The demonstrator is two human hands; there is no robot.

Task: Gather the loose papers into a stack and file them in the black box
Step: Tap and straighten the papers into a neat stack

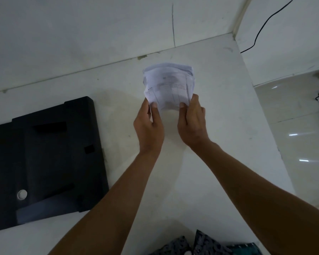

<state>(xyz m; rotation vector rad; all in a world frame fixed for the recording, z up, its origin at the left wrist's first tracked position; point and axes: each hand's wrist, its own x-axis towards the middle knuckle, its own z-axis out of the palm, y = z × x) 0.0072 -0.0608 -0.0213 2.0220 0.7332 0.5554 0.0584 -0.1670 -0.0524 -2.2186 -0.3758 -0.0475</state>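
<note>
While both forearms reach forward over the white table [219,107], left hand [149,126] and right hand [192,124] pinch the paper stack's [168,85] near edge, print blurred, black box [44,159] left, cropped.

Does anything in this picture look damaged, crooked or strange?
The white printed paper stack held by the left hand and right hand is curled and wrinkled, with uneven edges. The flat black box lies slightly askew on the white table.
</note>
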